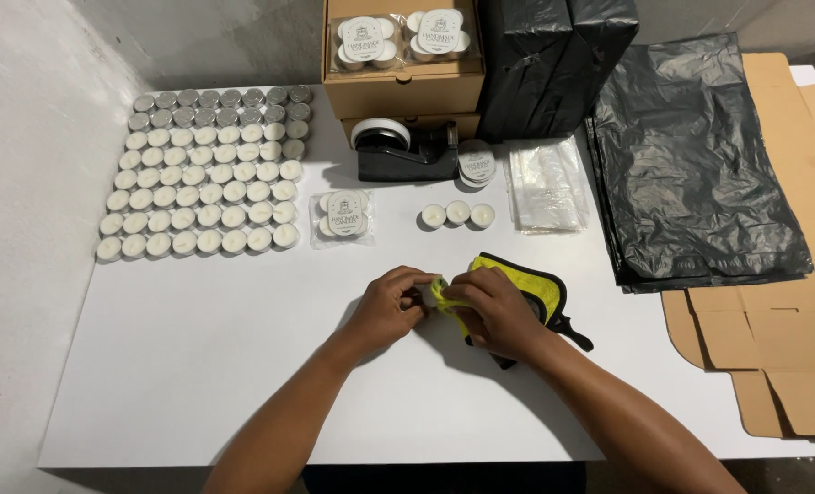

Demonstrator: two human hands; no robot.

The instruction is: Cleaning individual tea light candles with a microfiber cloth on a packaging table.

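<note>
- Near the desk [197, 366] middle, the left hand [391, 306] and right hand [492, 311] meet, both closed on a yellow cloth [517, 274] with black edging.
- At eleven o'clock, rows of small candles [202, 197] stand.
- At twelve o'clock sit three loose candles [458, 214], a bagged candle pack [343, 218] and a tape dispenser [403, 151].
- At two o'clock lie black bags [691, 165].

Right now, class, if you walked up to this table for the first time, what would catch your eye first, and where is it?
Both hands, left hand and right hand, meet at the table's middle, working a yellow cloth edged in black. At far left lies a neat grid of white tealight candles. On the right, a stack of black plastic bags spreads beside flat cardboard.
</note>
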